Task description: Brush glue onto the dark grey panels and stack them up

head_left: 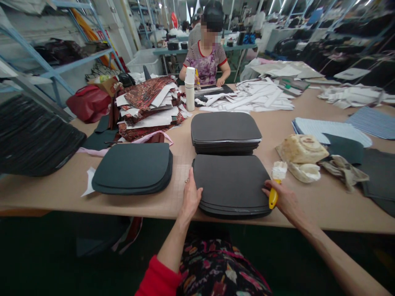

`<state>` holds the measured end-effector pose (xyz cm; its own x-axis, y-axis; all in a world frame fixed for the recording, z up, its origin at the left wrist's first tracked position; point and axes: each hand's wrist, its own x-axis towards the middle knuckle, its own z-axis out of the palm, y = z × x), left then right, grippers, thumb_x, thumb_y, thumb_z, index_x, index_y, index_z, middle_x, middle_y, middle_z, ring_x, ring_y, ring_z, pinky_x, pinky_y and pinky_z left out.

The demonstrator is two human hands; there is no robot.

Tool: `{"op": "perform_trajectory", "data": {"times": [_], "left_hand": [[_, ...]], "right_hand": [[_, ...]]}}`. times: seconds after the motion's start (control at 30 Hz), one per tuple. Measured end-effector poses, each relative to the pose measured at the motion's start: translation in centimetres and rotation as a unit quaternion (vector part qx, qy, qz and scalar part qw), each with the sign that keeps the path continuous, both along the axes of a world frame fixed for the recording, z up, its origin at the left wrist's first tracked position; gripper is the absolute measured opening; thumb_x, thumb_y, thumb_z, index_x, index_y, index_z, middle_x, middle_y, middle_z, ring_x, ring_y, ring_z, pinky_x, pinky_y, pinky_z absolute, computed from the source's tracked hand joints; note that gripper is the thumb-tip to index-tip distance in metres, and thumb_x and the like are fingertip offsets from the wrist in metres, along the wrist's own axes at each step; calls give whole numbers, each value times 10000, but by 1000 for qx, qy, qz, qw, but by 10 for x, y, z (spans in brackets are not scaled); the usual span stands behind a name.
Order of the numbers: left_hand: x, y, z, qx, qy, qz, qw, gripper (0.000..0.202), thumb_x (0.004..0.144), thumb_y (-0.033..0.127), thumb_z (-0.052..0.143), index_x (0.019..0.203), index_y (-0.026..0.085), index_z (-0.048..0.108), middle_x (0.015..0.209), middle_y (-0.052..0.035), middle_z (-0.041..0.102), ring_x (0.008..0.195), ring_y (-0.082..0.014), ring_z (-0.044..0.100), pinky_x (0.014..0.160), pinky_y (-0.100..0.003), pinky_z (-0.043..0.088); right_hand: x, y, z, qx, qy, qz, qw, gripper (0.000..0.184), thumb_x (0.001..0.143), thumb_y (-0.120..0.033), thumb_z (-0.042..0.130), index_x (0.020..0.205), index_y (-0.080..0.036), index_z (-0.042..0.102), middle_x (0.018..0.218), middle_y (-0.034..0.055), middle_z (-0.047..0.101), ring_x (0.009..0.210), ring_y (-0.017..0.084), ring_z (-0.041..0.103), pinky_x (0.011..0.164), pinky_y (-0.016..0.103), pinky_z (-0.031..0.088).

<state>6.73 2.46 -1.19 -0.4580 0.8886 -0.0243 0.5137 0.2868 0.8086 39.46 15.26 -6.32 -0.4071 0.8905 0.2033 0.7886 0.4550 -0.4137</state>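
Observation:
In front of me lies a stack of dark grey rounded panels [231, 181], its lower layers slightly fanned at the near edge. My left hand [191, 194] rests along the stack's left side, fingers stretched out and thumb apart. At the right side, my right hand [282, 197] grips a yellow-handled brush [273, 197] with whitish bristles pointing away from me. Its fingertips also touch the panels' edge. Directly behind is a second stack of dark panels [225, 126]. Dark green panels [132, 166] of similar shape are piled to the left.
Right of the brush sits a crusted, cream-coloured container [302, 150] beside a crumpled rag [344, 170]. Patterned red pieces [148, 102] are heaped at back left, near a white bottle [190, 96]. White strips [256, 94] cover the far side, where a co-worker [208, 61] works.

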Motion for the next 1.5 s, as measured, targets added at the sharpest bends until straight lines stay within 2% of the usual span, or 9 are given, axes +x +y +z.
{"op": "perform_trajectory", "data": {"times": [0.17,0.37,0.57,0.73,0.87,1.0,1.2,1.33,1.5], "left_hand": [[7,0,6,1,163,-17,987,739,711,35,513,1391,222,291,1465,-139,239,1304,-344,262,1022,-543,278],[2,-3,-10,-33,279,-143,949,543,734,-44,348,1072,267,639,1282,-85,497,1250,-304,343,979,-517,326],[-2,-14,-12,-4,269,-197,943,422,723,-4,407,969,228,659,1164,-85,586,1171,-295,426,996,-529,330],[22,28,-1,26,277,-218,935,384,820,65,405,1147,175,574,1290,-111,525,1242,-278,406,1034,-509,343],[43,55,-11,29,340,-218,914,437,857,251,495,1285,169,459,1388,-102,442,1300,-306,350,1039,-531,350],[45,56,-24,46,437,-233,868,486,867,261,487,1338,185,395,1424,-71,400,1312,-283,342,1024,-490,384],[39,64,-23,72,524,-248,811,523,867,263,464,1370,177,349,1433,-55,387,1328,-266,312,1008,-440,375],[41,71,-23,71,529,-263,804,539,857,263,460,1372,154,345,1432,-67,387,1348,-268,269,1034,-432,320],[48,73,-15,39,502,-275,819,542,847,235,464,1369,160,342,1439,-71,375,1364,-264,232,1052,-444,312]], "right_hand": [[-6,-2,4,11,20,1,1000,402,848,-508,428,990,-183,616,901,124,633,766,243,628,662,359,498],[-10,-13,13,39,42,13,998,344,877,-447,428,969,-183,628,867,108,628,773,220,630,679,330,512],[-19,-39,11,105,37,8,994,247,866,-398,505,994,-223,622,810,89,631,736,232,618,648,352,511],[-68,-33,12,141,81,48,986,215,884,-291,489,1057,-230,601,1066,111,651,959,246,617,802,386,523],[-89,-25,6,145,77,78,983,219,877,-271,501,1061,-218,608,1133,105,638,1023,249,604,816,406,536],[-72,-26,-3,159,75,78,981,209,870,-238,506,1046,-204,614,1116,106,650,1015,248,617,798,413,548],[-18,-12,-11,148,109,-17,983,269,866,-212,517,1131,-188,556,1142,125,634,1042,253,611,816,422,539],[-3,0,-4,130,129,-40,982,287,853,-193,545,1139,-196,540,1161,127,623,1079,257,591,864,437,509],[-27,13,14,135,158,1,978,270,846,-148,546,1114,-179,540,1149,133,628,1091,258,583,868,431,505]]}}
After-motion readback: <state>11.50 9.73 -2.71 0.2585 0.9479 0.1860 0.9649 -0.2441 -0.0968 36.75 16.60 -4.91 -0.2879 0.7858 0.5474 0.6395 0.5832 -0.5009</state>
